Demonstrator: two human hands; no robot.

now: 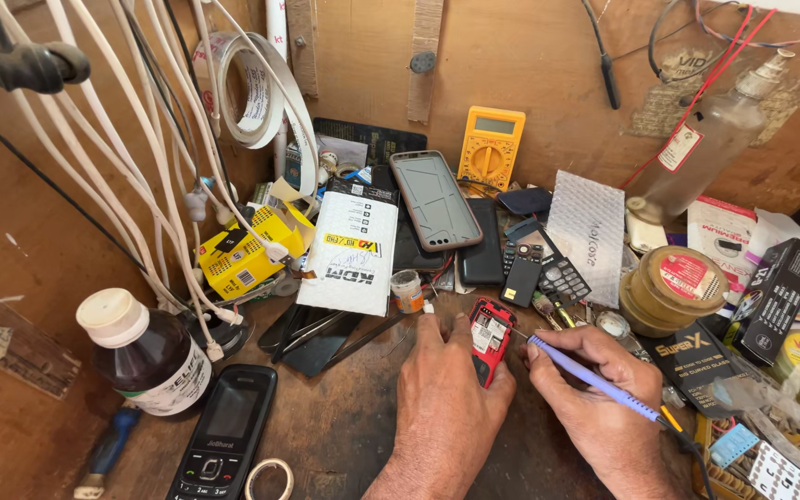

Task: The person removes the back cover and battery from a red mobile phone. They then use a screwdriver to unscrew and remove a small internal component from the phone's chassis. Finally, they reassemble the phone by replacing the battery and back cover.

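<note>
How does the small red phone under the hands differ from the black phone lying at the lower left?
The small red phone is opened up, its insides showing; the black phone is closed, screen and keypad facing up. The red phone is steadied by the left hand while the right hand points a purple-handled tool at it; the black phone lies untouched. The red one looks shorter. Both lie on the wooden bench.

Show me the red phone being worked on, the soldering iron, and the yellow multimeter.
red phone (490,341), head view, on its open back under the left hand's thumb.
soldering iron (594,378), head view, on its purple handle in the right hand.
yellow multimeter (491,148), head view, on its dial.
</note>
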